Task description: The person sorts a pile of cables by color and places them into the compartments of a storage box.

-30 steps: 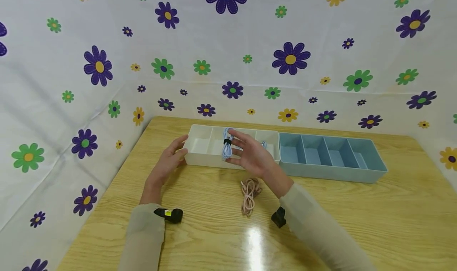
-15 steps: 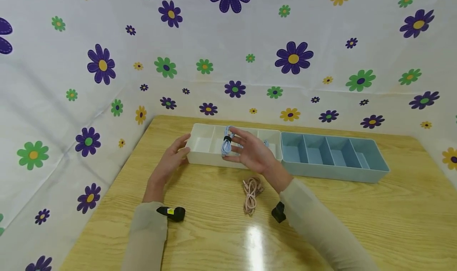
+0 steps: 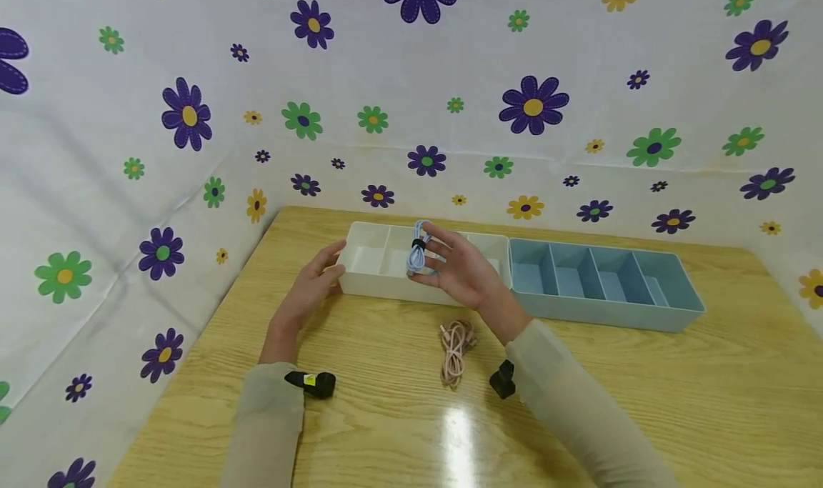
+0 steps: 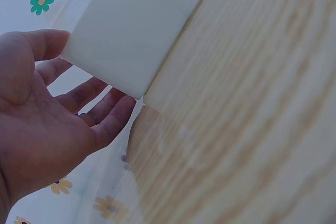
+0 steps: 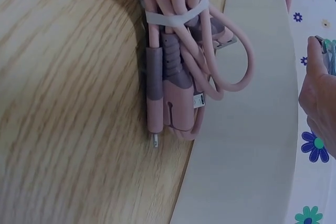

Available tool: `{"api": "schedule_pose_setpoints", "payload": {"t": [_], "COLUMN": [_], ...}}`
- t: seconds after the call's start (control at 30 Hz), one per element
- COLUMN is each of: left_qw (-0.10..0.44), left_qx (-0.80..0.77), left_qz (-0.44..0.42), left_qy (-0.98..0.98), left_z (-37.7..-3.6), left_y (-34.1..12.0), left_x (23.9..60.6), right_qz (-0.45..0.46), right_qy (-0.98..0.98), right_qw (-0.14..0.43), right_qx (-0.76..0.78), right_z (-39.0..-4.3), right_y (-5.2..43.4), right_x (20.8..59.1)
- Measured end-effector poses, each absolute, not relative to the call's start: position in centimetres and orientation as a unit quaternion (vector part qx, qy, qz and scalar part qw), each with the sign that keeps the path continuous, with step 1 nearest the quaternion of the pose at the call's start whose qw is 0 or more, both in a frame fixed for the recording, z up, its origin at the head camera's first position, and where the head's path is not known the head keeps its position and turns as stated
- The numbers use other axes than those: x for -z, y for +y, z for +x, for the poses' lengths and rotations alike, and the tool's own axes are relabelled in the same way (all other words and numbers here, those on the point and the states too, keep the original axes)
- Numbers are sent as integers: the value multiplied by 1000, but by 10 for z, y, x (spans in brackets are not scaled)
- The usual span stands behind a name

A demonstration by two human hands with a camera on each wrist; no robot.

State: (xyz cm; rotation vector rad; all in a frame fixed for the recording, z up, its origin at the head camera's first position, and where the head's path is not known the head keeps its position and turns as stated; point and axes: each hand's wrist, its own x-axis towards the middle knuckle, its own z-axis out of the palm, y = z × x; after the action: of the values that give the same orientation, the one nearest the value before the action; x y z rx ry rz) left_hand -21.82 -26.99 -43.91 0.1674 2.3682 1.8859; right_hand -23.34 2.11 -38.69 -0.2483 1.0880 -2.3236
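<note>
My left hand (image 3: 307,289) rests at the left end of a white divided storage box (image 3: 373,286). In the left wrist view its thumb touches the box's upper corner, and the other fingers lie extended along the end wall. Above the box's middle compartments, my right hand (image 3: 468,272) pinches a light blue cable (image 3: 416,259) coiled into a bundle with a black strap. That cable barely shows at the right wrist view's edge. A pink charging cable (image 3: 454,352), tied with a pale band (image 5: 176,19), lies on the table below the right hand. The right hand hides part of the box's interior.
A blue-grey box (image 3: 604,309) with several compartments stands end to end with the white one on the wooden table (image 3: 373,416). Behind and to the left hangs a white cloth (image 3: 360,66) with printed flowers.
My right hand has lifted slightly and shifted a little right with the blue cable. The left hand stays at the box's end. The head view has drifted a little.
</note>
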Motion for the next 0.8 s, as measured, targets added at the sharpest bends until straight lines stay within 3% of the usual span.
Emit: {"api": "schedule_pose_setpoints", "payload": {"t": [0.8], "left_qw": [62], "left_qx": [-628], "left_qz": [52], "left_qy": [774], "left_z": [-221], "left_y": [-269], "left_x": [440], "right_qz": [-80], "right_qy": [427], "right_qw": [273], "right_qx": [858], "right_z": [-239], "right_y": [16], "right_x": [391]}}
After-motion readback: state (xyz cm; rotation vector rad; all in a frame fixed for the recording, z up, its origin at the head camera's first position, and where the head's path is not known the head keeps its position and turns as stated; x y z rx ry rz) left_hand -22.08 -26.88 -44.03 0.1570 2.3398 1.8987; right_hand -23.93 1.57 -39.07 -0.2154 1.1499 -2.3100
